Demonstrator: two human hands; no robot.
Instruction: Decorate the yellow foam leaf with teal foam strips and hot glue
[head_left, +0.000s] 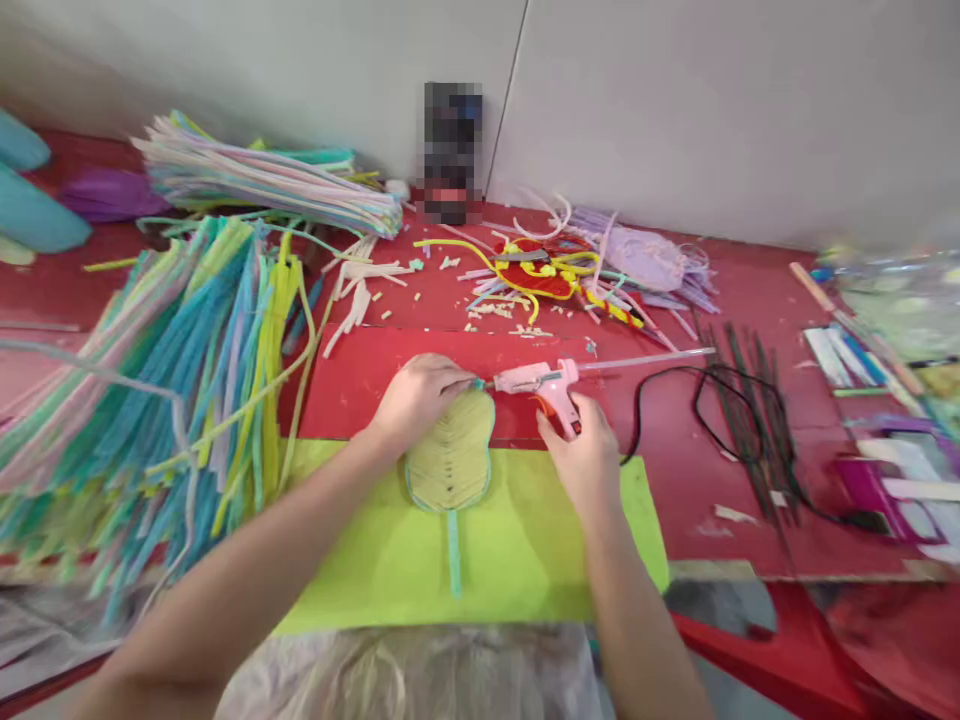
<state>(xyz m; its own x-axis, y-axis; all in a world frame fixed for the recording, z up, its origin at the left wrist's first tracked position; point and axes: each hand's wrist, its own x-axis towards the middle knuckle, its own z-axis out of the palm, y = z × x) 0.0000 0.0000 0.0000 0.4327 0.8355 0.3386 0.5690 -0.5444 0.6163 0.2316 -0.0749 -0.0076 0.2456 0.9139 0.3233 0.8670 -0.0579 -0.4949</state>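
Note:
My right hand [589, 455] is closed around the handle of a pink hot glue gun [551, 385], a clear glue stick [652, 358] sticking out of its back. The gun's nozzle points left, close to the fingertips of my left hand [420, 395]. Those fingers pinch the top edge of a yellow-green pipe-cleaner leaf [448, 460], which has a teal outline and a teal stem [454, 555]. My left hand covers part of the leaf's upper left. Beneath it lies a lime-green sheet [540, 560], with a red board [345, 390] behind.
Bundles of colored pipe cleaners [157, 350] fill the left side, with another pile [277, 185] behind. Cut scraps and a lilac piece [645, 255] lie at the back. A black cord [637, 410] and dark sticks [757, 420] are at right. A pixelated dark object [452, 150] stands by the wall.

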